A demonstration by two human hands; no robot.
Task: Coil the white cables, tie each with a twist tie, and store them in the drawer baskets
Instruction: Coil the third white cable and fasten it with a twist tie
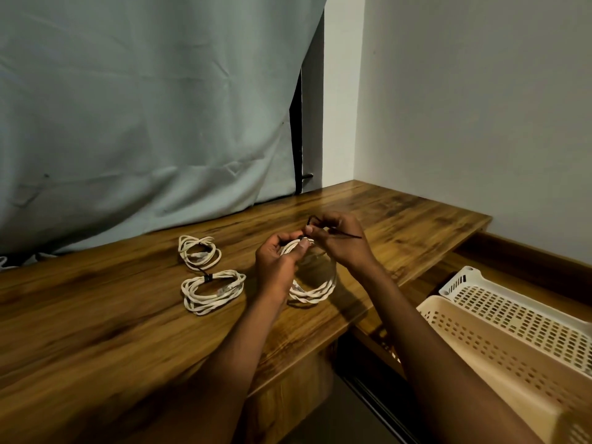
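Observation:
My left hand [278,261] grips the top of a coiled white cable [315,291] whose lower loops rest on the wooden table [128,331]. My right hand [342,238] pinches a thin black twist tie [349,234] at the top of that coil, with one end sticking out to the right. Two more coiled white cables lie to the left, each bound with a black tie: a far one [199,253] and a near one [212,291].
Two perforated drawer baskets stand low at the right, a beige one [480,354] in front and a white one [519,312] behind. A grey curtain [144,123] hangs behind the table. Bits of white cable [4,263] show at the far left edge.

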